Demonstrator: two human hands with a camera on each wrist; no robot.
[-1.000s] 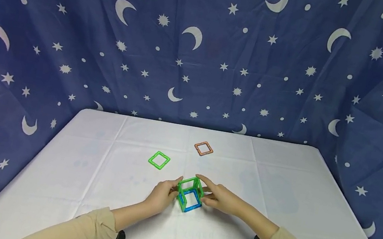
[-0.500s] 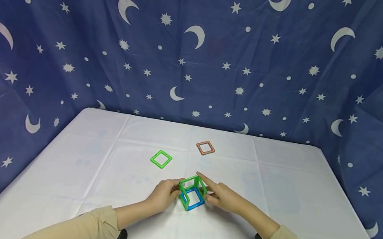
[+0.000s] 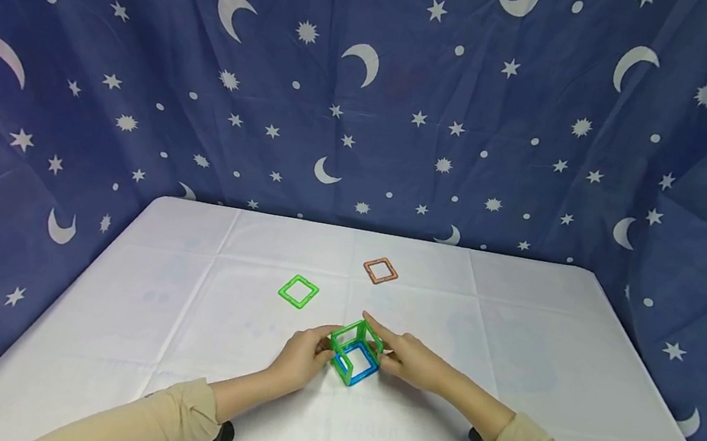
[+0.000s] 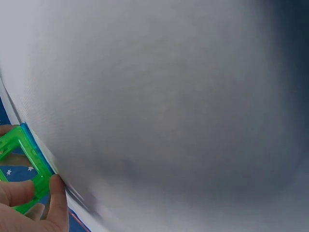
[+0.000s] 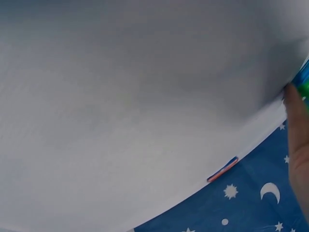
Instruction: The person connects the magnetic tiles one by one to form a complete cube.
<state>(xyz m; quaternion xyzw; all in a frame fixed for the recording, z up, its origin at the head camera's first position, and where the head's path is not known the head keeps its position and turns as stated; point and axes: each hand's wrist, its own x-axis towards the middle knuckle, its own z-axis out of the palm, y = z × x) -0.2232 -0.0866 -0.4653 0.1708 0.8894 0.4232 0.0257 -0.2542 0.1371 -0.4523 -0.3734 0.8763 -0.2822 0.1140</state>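
A small open box of magnetic tiles point(image 3: 349, 382) stands on the white table, with a blue square frame as its base and green square frames upright around it. My left hand point(image 3: 298, 358) holds its left side, thumb and fingers on a green tile point(image 4: 35, 157) in the left wrist view. On the right, my right hand point(image 3: 413, 361) holds the box, index finger stretched to the top back corner and thumb low on the side. Only a finger point(image 5: 295, 121) of that hand shows against the box's edge in the right wrist view. Fingers hide parts of both side tiles.
Behind the box, a loose green square tile point(image 3: 296, 307) lies flat to the left and an orange one point(image 3: 378, 283) farther back. A white cloth covers the table point(image 3: 225, 331). The dark blue curtain point(image 3: 379, 147) with moons and stars hangs beyond its far edge.
Both hands stay at the box with almost the same hold. The whole scene has shifted slightly in view, and the box appears turned a little.
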